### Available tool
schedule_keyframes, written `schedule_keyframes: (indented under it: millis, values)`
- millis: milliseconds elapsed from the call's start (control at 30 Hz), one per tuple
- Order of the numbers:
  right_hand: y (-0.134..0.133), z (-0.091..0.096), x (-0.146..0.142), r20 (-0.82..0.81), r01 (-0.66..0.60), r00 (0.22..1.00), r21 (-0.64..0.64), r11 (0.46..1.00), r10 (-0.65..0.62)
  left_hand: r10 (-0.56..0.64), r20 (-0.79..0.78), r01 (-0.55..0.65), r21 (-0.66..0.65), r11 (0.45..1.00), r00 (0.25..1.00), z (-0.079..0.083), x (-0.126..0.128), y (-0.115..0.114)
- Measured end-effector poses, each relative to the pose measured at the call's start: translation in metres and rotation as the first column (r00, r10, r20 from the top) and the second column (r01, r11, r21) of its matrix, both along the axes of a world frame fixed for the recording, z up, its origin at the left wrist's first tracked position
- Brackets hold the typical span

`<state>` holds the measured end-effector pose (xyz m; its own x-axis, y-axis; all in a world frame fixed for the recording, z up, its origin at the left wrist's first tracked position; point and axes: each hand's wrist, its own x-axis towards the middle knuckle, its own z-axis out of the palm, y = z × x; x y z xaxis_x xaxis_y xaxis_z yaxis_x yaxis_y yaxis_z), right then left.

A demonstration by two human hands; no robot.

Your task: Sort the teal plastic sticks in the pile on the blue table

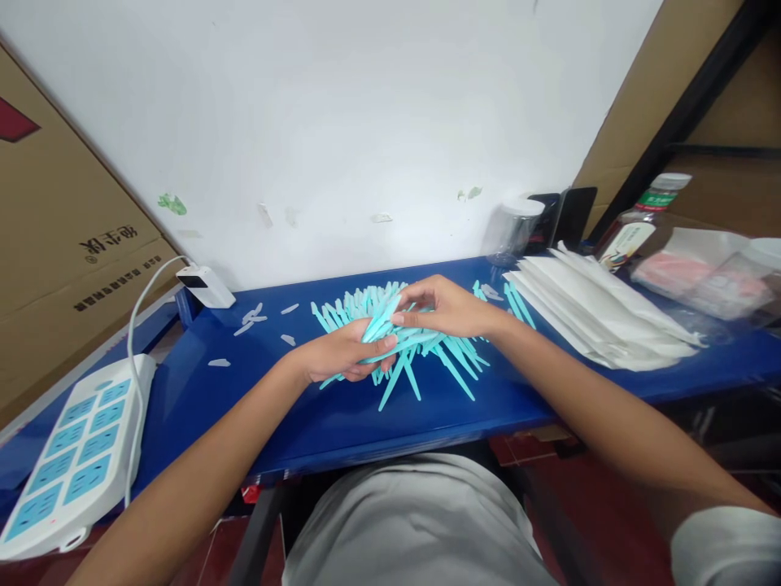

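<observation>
Above the pile, my left hand [342,352] is closed round a bunch of slim turquoise plastic sticks [383,316] that look like eyebrow razors. My right hand [448,308] comes from the other side, thumb and fingers closed on the same bunch. Its fingertips are partly hidden behind the sticks. Under and around both hands lies a heap of the same razors [460,370], fanned out with pale translucent ends towards the wall. A few more razors [518,305] lie apart, to the right of my right hand. Several small translucent covers [247,319] are scattered on the left.
The blue table [207,415] meets a white wall. A stack of white paper-like sheets or sleeves [601,313] lies right, near a clear jar [516,232], a bottle [640,220] and bagged pink items [695,277]. A power strip [79,456] and white device [207,285] are left.
</observation>
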<state>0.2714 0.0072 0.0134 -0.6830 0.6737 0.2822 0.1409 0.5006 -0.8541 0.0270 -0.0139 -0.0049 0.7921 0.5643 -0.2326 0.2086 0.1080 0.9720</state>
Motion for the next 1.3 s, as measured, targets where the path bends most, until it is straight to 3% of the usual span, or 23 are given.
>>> schedule_keyframes:
  millis: [333, 500, 567, 600, 667, 700, 767, 833, 900, 967, 1067, 1300]
  values:
    - [0.012, -0.009, 0.005, -0.111, 0.142, 0.983, -0.052, 0.989, -0.147, 0.005, 0.009, -0.005, 0.008, 1.000, 1.000, -0.001, 0.000, 0.000]
    - [0.018, -0.001, 0.015, -0.091, 0.229, 0.970, 0.016, 0.973, -0.227, 0.026, 0.030, -0.026, -0.003, 1.000, 0.999, 0.000, -0.001, -0.001]
    - [0.025, 0.005, 0.032, -0.040, 0.368, 0.930, 0.128, 0.921, -0.366, 0.043, 0.030, -0.043, -0.002, 0.999, 0.999, 0.001, -0.002, -0.001]
    - [0.030, 0.008, 0.044, -0.001, 0.455, 0.885, 0.215, 0.864, -0.466, 0.054, 0.027, -0.054, 0.000, 0.999, 0.998, 0.001, -0.002, -0.001]
    - [0.041, 0.010, 0.073, 0.136, 0.550, 0.745, 0.428, 0.717, -0.653, 0.088, 0.015, -0.088, 0.002, 0.996, 0.996, 0.002, -0.003, -0.002]
    - [0.047, 0.010, 0.088, 0.254, 0.539, 0.660, 0.495, 0.681, -0.707, 0.107, 0.008, -0.107, 0.001, 0.994, 0.994, 0.003, -0.003, -0.002]
    - [0.058, 0.006, 0.116, 0.503, 0.489, 0.516, 0.492, 0.720, -0.693, 0.138, -0.003, -0.138, -0.003, 0.990, 0.990, 0.003, -0.004, -0.002]
    - [0.067, 0.000, 0.136, 0.672, 0.480, 0.424, 0.402, 0.780, -0.607, 0.158, -0.001, -0.158, 0.000, 0.987, 0.987, 0.003, -0.004, -0.002]
    - [0.073, -0.005, 0.147, 0.745, 0.491, 0.373, 0.347, 0.799, -0.553, 0.163, 0.007, -0.163, 0.010, 0.987, 0.987, 0.003, -0.003, -0.002]
    - [0.078, -0.009, 0.150, 0.756, 0.504, 0.326, 0.370, 0.781, -0.568, 0.166, 0.013, -0.166, 0.015, 0.986, 0.986, 0.004, -0.002, -0.002]
    - [0.083, -0.014, 0.148, 0.741, 0.507, 0.289, 0.419, 0.753, -0.606, 0.178, 0.007, -0.178, 0.014, 0.984, 0.984, 0.005, -0.002, -0.003]
    - [0.084, -0.023, 0.128, 0.781, 0.487, 0.289, 0.378, 0.787, -0.554, 0.180, 0.003, -0.180, 0.010, 0.984, 0.984, 0.003, -0.004, -0.002]
